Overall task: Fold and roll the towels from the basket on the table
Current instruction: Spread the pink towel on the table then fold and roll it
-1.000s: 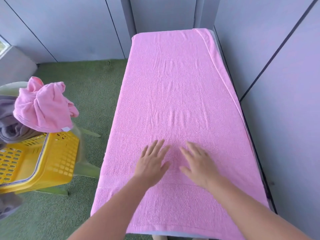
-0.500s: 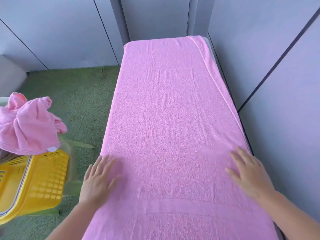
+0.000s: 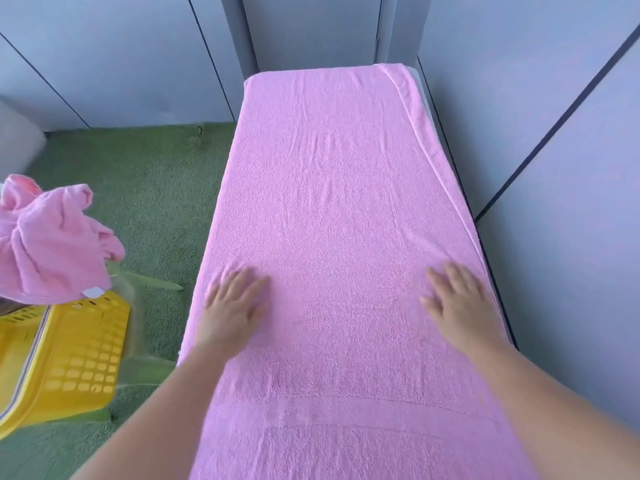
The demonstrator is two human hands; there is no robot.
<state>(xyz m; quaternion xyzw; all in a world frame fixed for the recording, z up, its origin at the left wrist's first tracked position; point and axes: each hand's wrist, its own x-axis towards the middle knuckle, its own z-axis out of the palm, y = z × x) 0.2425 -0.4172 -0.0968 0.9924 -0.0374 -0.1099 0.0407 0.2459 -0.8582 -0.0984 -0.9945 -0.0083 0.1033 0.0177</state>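
The pink towel (image 3: 339, 237) lies spread flat over the table. The left hand (image 3: 232, 310) and right hand (image 3: 457, 303) press it, fingers straight, gripping nothing. It looks soft and limp; best pinched at its corners.

Spread towel (image 3: 339, 220) covers the table (image 3: 421, 86) end to end. Left hand (image 3: 232, 310) lies flat on it near the left edge, right hand (image 3: 460, 303) near the right edge. Basket (image 3: 79, 344) sits left of the table, possibly on a chair. Bunched towel (image 3: 52, 244) is piled in the basket.
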